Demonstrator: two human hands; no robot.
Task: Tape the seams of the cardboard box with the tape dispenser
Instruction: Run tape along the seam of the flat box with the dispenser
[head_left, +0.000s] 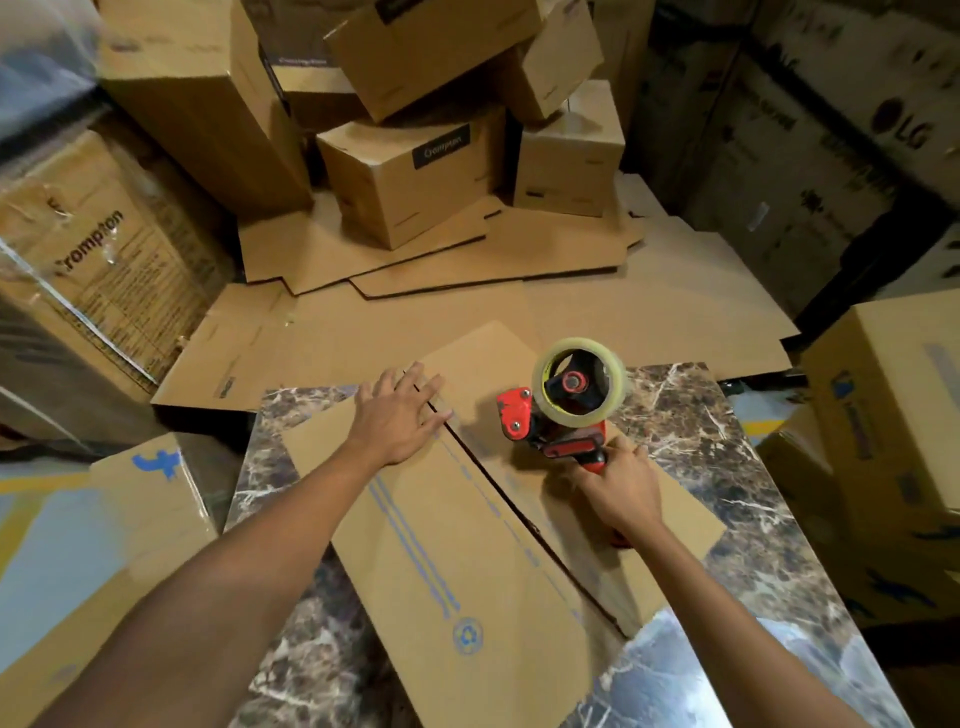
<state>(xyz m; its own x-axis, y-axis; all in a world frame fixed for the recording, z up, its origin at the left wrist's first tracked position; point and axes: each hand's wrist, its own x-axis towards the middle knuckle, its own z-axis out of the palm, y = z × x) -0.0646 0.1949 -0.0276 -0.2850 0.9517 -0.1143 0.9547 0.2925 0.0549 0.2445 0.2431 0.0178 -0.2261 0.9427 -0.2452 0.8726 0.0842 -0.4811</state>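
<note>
Probably light, stiff in the panels, springy at the flaps: best to pin the cardboard box (447, 545) flat beside its open seam (488, 478). Lying slantwise on the marble surface (727, 441), brown with blue stripes and a recycling mark. Pressing it with the left hand (400, 421), fingers spread. Gripping the handle of the red tape dispenser (566, 400) in the right hand (623, 493); hard to tell whether touching the flap.

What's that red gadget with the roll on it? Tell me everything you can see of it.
It is a tape dispenser: a red, plastic-looking frame with black parts, a red front plate with two screws, and a roll of clear tape on a black hub. The right hand grips its handle. It stands roll-up over the right flap of the cardboard box, beside the centre seam; whether it touches the cardboard is unclear.
</note>
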